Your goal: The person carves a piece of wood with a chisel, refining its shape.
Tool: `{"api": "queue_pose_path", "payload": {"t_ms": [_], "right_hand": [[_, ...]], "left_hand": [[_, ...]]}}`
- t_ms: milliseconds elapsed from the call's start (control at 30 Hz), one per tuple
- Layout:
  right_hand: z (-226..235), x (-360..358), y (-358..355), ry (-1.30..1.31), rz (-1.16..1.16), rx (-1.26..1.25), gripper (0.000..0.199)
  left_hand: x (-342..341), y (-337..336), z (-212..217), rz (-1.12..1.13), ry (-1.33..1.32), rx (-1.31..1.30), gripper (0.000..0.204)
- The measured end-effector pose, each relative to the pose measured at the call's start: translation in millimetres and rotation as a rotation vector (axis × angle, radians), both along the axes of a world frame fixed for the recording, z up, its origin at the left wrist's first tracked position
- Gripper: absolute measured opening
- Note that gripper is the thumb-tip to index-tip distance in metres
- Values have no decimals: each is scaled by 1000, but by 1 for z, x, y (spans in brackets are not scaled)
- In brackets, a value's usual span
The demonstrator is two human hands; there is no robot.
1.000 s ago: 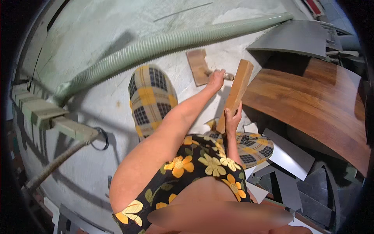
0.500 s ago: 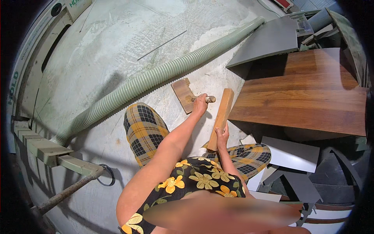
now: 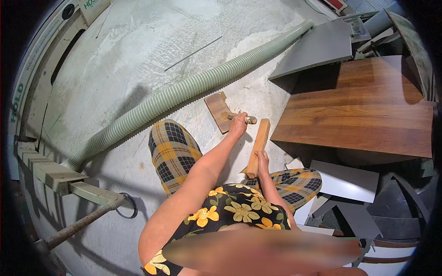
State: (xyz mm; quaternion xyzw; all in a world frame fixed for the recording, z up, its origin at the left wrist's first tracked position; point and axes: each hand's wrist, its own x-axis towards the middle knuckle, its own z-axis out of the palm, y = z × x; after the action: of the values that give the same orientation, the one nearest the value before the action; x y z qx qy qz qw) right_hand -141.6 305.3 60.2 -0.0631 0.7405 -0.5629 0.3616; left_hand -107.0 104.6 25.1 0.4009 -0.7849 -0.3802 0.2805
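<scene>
The left hand (image 3: 237, 124) wraps a tool (image 3: 251, 120), the board (image 3: 215, 110) just beyond it; the right hand (image 3: 262, 163) clasps a block (image 3: 260, 140). I'd fear a stray swing catching those left knuckles.

Illumination is found bright over the floor (image 3: 124, 60) at centre and upper left, dim at lower right, where the dark panels (image 3: 393, 202) are poorly separated. A shadow is cast along the lower side of the hose (image 3: 198, 85); broader shadows are noted at lower left. Glare is recorded on the white panel (image 3: 345, 181) at right, and a dark shadow on the wood-grain board (image 3: 350, 119) above. The left hand (image 3: 238, 124) and right hand (image 3: 262, 161) are rendered fairly sharply. The pale casing (image 3: 41, 60) is bowed at left; corners are blackened. An oval area at bottom centre is heavily blurred.
</scene>
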Motion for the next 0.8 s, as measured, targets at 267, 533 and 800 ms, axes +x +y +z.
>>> {"api": "queue_pose_path", "payload": {"t_ms": [267,533,800], "right_hand": [[-9,1,0,-31,21,62,42],[-13,-4,0,-102,-4,12,40],[-26,-8,3,-102,-2,33,40]], "left_hand": [[5,-1,-6,-13,-13,28,21],[2,3,-1,-31,-28,12,27],[2,4,-8,-41,-12,-2,26]]}}
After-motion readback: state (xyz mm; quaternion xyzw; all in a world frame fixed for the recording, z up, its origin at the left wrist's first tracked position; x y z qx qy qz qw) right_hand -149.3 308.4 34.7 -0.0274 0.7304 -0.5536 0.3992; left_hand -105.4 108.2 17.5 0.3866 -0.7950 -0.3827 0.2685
